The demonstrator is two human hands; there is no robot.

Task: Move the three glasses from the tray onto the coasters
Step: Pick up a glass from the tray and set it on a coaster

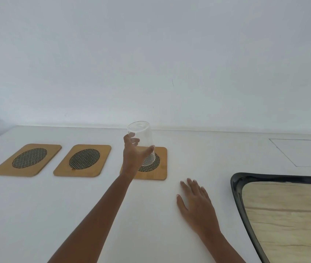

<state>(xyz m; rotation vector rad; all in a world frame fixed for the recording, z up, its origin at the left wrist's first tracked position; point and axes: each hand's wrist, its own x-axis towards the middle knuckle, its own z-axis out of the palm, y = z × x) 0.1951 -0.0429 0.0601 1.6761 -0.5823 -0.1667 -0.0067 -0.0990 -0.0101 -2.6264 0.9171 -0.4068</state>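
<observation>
Looking down at: a white table [74, 215] against a pale wall, with everything placed here relative to the right coaster.
Left coaster [27, 160]: a wooden mat with a dark mesh oval, lay flat and bare, well to the left of the right coaster.
Middle coaster [82, 160]: same make, lay flat and bare, just left of the right coaster with a gap between them.
Left hand [131, 156]: reached forward over the left edge of the right coaster; its thumb and fingers were wrapped around the glass, gripping its side.
Glass [141, 143]: clear, held tilted directly above the right coaster, its lower end over the mesh oval; whether it touched the mesh could not be told.
Right coaster [160, 173]: lay flat, partly covered by the left hand and the glass.
Right hand [196, 204]: rested palm down on the table, just right of and nearer the viewer than the right coaster, fingers loosely spread, holding nothing.
Tray [235, 188]: black rimmed with a wood-grain floor, stood well to the right of the right coaster, cut off by the frame edge; the part in view held no glasses.
</observation>
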